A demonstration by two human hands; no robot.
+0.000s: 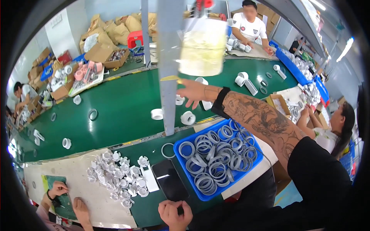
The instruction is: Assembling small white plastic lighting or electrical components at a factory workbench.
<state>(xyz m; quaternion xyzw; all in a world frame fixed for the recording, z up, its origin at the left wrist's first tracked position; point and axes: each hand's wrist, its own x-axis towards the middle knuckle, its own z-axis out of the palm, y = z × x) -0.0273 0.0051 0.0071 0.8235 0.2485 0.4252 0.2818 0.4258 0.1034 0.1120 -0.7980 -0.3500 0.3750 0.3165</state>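
My right hand (192,92) reaches across from the right on a tattooed forearm with a black wristband. Its fingers are apart, the foremost beside a grey upright post (169,111) and a small yellow strip (170,78); whether they touch is unclear. Below that forearm sits a blue tray (204,195) of grey rings (219,154). Down at the lower edge, my left hand (175,215) is curled closed, its contents hidden. Just above it lies a black phone (170,180), beside a white flat piece (149,178) and a pile of small white plastic parts (115,173).
Beyond the post runs a green conveyor belt (123,96) carrying scattered white parts (188,118) and rings. A pale sheet (202,46) hangs by the post. Another person's hands (81,211) rest over a green mat at lower left. Co-workers (250,27) sit across and at right.
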